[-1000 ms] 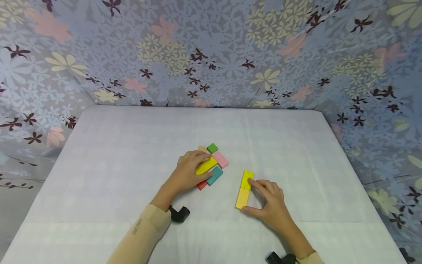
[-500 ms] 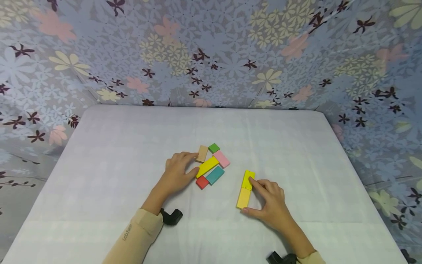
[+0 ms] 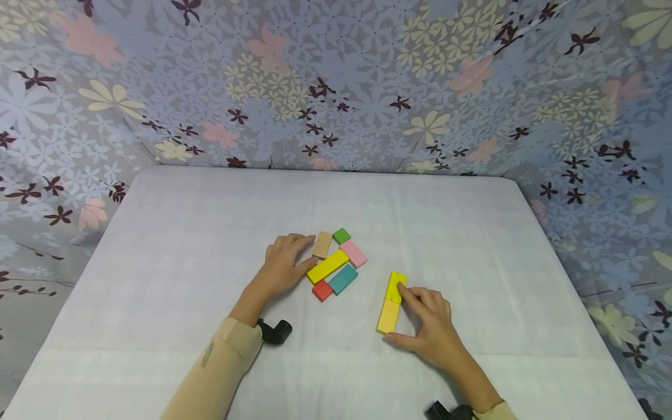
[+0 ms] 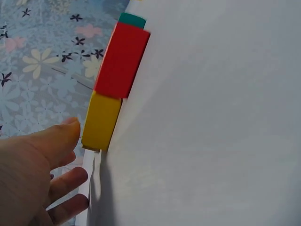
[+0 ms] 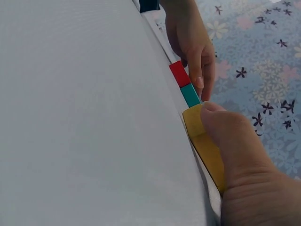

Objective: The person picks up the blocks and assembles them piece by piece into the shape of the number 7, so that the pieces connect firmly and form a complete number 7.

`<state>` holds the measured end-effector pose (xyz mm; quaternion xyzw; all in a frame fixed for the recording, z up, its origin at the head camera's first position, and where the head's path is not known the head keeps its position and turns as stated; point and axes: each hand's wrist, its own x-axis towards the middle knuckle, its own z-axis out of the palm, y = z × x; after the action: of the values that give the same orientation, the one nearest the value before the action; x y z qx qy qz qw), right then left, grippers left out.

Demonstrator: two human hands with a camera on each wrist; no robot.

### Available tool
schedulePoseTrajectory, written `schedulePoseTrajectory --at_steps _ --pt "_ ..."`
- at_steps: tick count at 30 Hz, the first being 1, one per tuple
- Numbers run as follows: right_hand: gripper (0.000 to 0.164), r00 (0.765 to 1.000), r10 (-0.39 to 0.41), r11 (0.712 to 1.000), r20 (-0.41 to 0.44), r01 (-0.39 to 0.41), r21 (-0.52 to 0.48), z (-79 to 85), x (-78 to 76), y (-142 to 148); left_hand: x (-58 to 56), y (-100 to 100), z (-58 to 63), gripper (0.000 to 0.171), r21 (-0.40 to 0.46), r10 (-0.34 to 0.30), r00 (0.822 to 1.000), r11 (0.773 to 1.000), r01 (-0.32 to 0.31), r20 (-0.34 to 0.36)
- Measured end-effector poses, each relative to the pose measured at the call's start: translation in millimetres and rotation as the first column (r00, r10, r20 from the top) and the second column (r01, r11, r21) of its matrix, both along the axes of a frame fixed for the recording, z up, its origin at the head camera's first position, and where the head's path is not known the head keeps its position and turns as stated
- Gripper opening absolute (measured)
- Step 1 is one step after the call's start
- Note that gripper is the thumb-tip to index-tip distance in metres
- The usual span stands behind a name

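On the white-covered table, my left hand (image 3: 284, 263) is at the left side of a group of small blocks, with nothing gripped. Its index fingertip is right at a tan block (image 3: 322, 245), its thumb tip by the long yellow block (image 3: 328, 266). Around these lie a green block (image 3: 341, 235), a pink block (image 3: 353, 254), a teal block (image 3: 343, 279) and a red block (image 3: 322, 290). To the right, my right hand (image 3: 433, 321) holds a bright yellow block (image 3: 395, 285) and a paler yellow block (image 3: 388, 317) end to end, between index finger and thumb.
The white tablecloth (image 3: 210, 221) covers the table up to its far edge. Floral fabric (image 3: 336, 87) rises behind it and along both sides. A black wrist camera (image 3: 275, 332) sits on the left wrist, another (image 3: 448, 410) on the right.
My left hand has drawn back leftward from over the long yellow block, uncovering the tan and red blocks, then shifted slightly away from me. My right hand stays on its two yellow blocks.
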<state>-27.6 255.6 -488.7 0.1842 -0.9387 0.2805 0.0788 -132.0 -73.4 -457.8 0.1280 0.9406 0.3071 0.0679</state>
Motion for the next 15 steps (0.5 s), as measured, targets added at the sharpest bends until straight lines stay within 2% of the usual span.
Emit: schedulePoseTrajectory --at_steps 6,15 --pt "0.101 1.000 0.011 1.000 -0.010 -0.011 -0.003 -1.7 -0.1 1.2 -14.7 0.2 3.5 0.064 -0.056 -0.047 0.997 0.997 0.050 0.055" --pt "0.102 1.000 0.016 1.000 0.009 -0.016 -0.007 -1.2 0.0 2.5 -32.2 -0.9 16.9 0.070 -0.137 -0.134 0.985 0.979 0.149 0.110"
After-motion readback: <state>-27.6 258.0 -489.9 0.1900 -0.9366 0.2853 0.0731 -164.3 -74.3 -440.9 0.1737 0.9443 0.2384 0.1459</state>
